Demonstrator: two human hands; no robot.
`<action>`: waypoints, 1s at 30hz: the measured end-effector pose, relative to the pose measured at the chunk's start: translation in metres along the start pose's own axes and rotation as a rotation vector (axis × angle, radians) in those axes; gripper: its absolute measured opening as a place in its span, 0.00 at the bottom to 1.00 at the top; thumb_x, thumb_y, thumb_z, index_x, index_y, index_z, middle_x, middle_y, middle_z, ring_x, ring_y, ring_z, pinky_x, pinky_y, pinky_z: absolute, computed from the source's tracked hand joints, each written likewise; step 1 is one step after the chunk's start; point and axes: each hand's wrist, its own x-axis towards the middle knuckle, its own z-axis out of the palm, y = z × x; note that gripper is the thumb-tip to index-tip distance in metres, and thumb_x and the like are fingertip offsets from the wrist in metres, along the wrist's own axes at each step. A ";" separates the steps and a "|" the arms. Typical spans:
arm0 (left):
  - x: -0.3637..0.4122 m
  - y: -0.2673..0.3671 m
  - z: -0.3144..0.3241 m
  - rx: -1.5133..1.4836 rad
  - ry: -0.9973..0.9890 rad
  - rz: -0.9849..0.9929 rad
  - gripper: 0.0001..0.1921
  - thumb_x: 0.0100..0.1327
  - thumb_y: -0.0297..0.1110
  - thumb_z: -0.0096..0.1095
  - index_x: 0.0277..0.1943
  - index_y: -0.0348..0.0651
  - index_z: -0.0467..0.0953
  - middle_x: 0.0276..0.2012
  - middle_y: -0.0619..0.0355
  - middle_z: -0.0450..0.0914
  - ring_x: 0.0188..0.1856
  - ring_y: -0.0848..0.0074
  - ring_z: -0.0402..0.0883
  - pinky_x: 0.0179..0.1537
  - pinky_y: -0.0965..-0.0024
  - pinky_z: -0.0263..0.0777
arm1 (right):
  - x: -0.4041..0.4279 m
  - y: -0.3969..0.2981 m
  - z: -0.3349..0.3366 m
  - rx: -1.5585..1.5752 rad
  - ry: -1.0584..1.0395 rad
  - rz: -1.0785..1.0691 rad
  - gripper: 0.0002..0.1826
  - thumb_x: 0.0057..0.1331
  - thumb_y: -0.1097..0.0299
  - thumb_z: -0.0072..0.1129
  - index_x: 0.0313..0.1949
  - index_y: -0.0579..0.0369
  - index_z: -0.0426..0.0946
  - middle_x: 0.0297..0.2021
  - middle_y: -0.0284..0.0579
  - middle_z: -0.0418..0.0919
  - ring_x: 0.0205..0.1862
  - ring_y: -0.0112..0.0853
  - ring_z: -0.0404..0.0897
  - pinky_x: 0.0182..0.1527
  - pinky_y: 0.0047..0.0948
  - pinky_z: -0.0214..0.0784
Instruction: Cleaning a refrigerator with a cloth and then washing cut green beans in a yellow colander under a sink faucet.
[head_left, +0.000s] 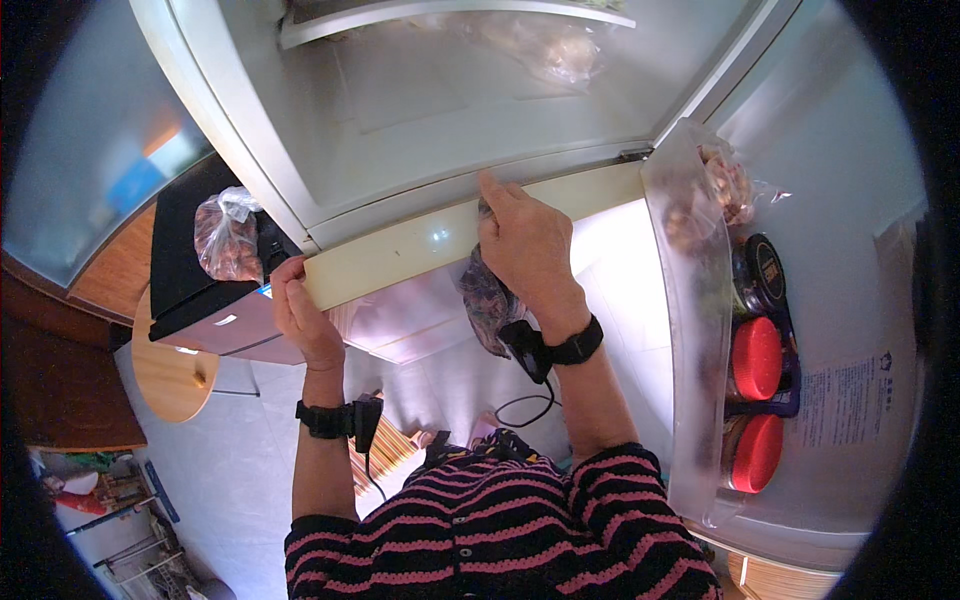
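My left hand (306, 319) is at the left end of a cream-coloured strip (390, 251), which looks like the top edge of a lower refrigerator door. Its fingers curl around the corner there. From my right hand (529, 244) hangs a dark, crumpled plastic bag (487, 300) whose contents I cannot make out. The right index finger reaches to the sill of the open upper compartment (420, 142), just above the strip. Both wrists wear black straps with small cabled devices.
At right, the open refrigerator door has a clear shelf (694, 375) holding red-lidded jars (756, 358), a black-lidded jar (763, 271) and a bagged food item (726, 184). Plastic-wrapped food (566, 56) lies deep inside. A knotted bag (227, 236) rests on a black-topped cabinet (176, 262) at left.
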 end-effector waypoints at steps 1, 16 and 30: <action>0.000 -0.001 0.000 0.000 -0.001 0.001 0.16 0.66 0.33 0.35 0.45 0.32 0.70 0.39 0.53 0.73 0.41 0.73 0.70 0.47 0.72 0.64 | 0.000 -0.001 0.002 0.000 0.001 0.000 0.21 0.53 0.74 0.49 0.49 0.53 0.73 0.30 0.46 0.76 0.30 0.43 0.77 0.32 0.40 0.70; 0.002 -0.006 -0.001 0.060 0.021 0.003 0.14 0.65 0.31 0.36 0.40 0.31 0.71 0.40 0.52 0.73 0.42 0.73 0.70 0.47 0.72 0.64 | 0.000 0.000 0.003 -0.051 0.081 0.044 0.20 0.52 0.75 0.49 0.46 0.52 0.75 0.35 0.47 0.78 0.34 0.43 0.78 0.35 0.39 0.71; 0.003 0.003 0.005 0.082 0.038 0.100 0.12 0.63 0.26 0.38 0.39 0.30 0.71 0.39 0.50 0.73 0.41 0.70 0.71 0.46 0.71 0.65 | 0.001 -0.044 0.011 1.103 -0.247 0.071 0.19 0.53 0.76 0.45 0.45 0.61 0.77 0.40 0.48 0.80 0.39 0.28 0.78 0.43 0.25 0.70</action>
